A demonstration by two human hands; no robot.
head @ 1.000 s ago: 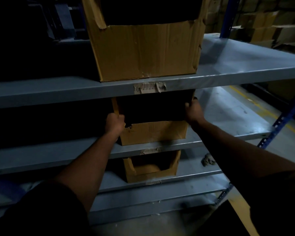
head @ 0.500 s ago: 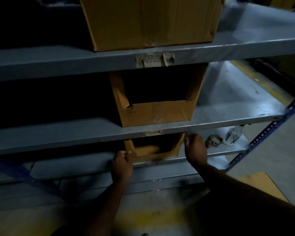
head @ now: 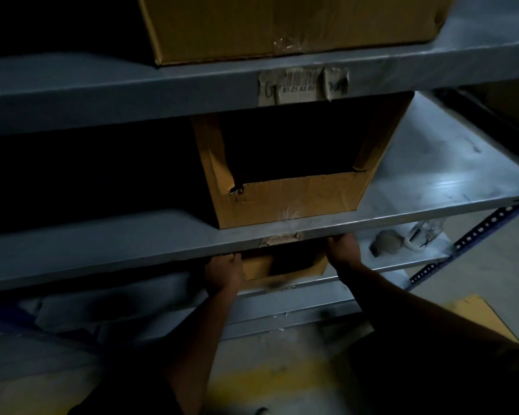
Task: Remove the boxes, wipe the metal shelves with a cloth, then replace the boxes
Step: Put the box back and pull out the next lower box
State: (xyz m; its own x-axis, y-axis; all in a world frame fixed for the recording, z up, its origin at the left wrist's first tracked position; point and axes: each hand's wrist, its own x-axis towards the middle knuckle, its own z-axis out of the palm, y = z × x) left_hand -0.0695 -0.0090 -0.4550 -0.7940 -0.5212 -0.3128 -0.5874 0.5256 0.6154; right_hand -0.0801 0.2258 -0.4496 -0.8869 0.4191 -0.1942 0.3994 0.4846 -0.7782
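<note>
The bottom box [head: 282, 266] sits on the lowest shelf [head: 381, 263], under the middle shelf's edge. Your left hand [head: 224, 272] grips its left side, your right hand [head: 343, 250] its right side.

Three grey metal shelves [head: 102, 244] each carry one cardboard box. The low box [head: 285, 266] sits on the bottom shelf [head: 387, 265]. The left hand [head: 224, 272] grips its left front corner; the right hand [head: 343, 250] grips its right side. The middle box [head: 291, 202] has a cut-out front. The top box [head: 282, 25] stands above a taped label [head: 303, 85]. A grey wad [head: 387, 242] lies right of the low box.
</note>
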